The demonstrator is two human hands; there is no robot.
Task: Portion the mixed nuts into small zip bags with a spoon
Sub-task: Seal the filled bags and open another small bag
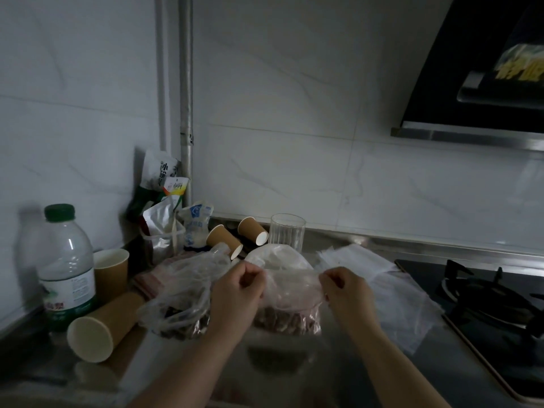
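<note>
Range hood (482, 69) cut off; nuts (282, 320) blurred inside bag (290, 293).

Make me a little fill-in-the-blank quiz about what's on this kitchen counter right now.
1. Both hands pinch the top of a small clear zip bag holding ____.
2. The water bottle has a ____ cap.
3. The big paper cup nearest the bottle lies on its ____.
4. The empty drinking glass stands ____.

Missing words: nuts; green; side; upright

Upright clear zip bag (290, 301), nuts (282, 320) inside
</note>
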